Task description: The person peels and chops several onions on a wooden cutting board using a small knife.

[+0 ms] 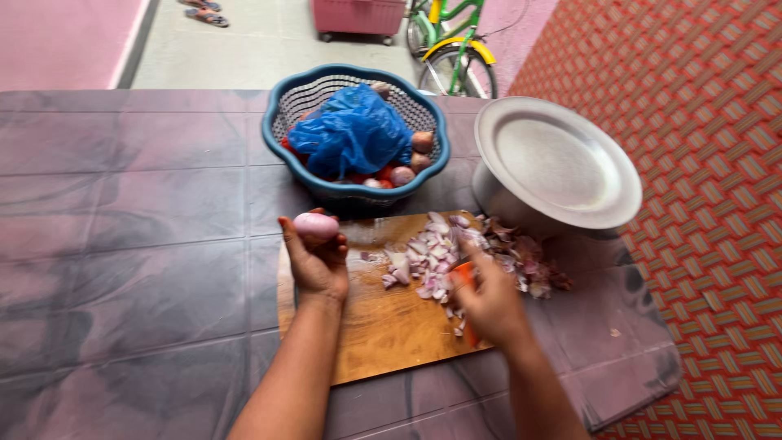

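My left hand (316, 259) holds a peeled pink onion (315, 225) in its fingertips, above the left end of a wooden cutting board (383, 326). My right hand (489, 303) grips an orange-handled knife (463, 277), its blade hidden among a pile of chopped onion pieces (444, 254) in the middle of the board. The hand is slightly blurred. Purple onion skins (529, 265) lie at the board's far right edge.
A blue plastic basket (355, 192) behind the board holds a blue plastic bag (352, 130) and small onions (422, 143). A steel pot covered by a round steel plate (555, 161) stands at right. Red woven mat (709, 204) at right; bicycle (452, 45) and pink crate (358, 16) beyond.
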